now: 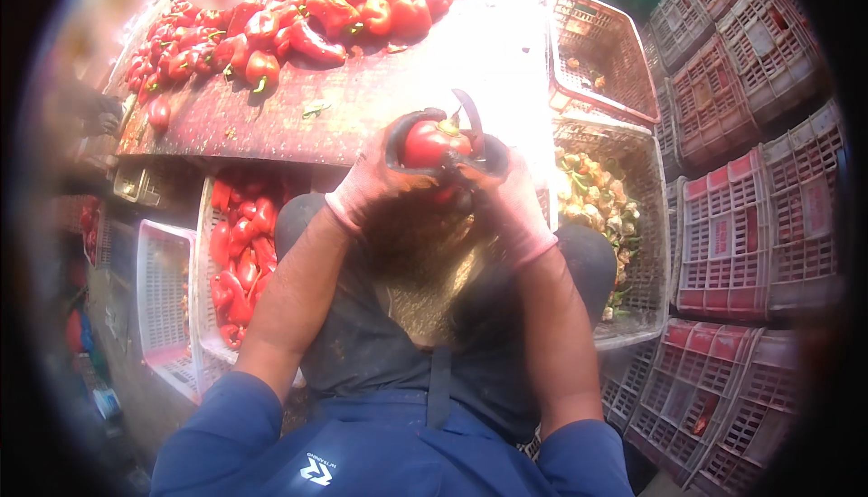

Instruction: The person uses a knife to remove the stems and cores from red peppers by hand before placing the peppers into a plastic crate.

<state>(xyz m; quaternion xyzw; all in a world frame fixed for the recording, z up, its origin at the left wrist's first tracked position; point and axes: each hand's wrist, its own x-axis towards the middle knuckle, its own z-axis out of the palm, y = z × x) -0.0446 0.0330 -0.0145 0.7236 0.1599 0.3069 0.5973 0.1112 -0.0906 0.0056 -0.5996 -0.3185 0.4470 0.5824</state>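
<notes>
Above the table's near edge, between my knees, I hold a red bell pepper (432, 145), stem end up. My left hand (372, 179), in a pink work glove with dark coated fingers, is closed round its left side. My right hand (503, 182), gloved alike, is closed on a small knife (467, 110). Its curved dark blade rises beside the pepper's green stem; the handle is hidden in the fingers. Several whole red peppers (334, 13) lie heaped on the table (271, 126) beyond. Left of my legs, a crate (208, 253) holds red peppers, seemingly cut.
At my right knee a crate (658, 226) contains pale cores with green stems. Behind it stands another crate (604, 104) with a few scraps. Stacked red and white crates (723, 226) wall the right side. A white crate (165, 266) sits far left. Glare washes out the table's right part.
</notes>
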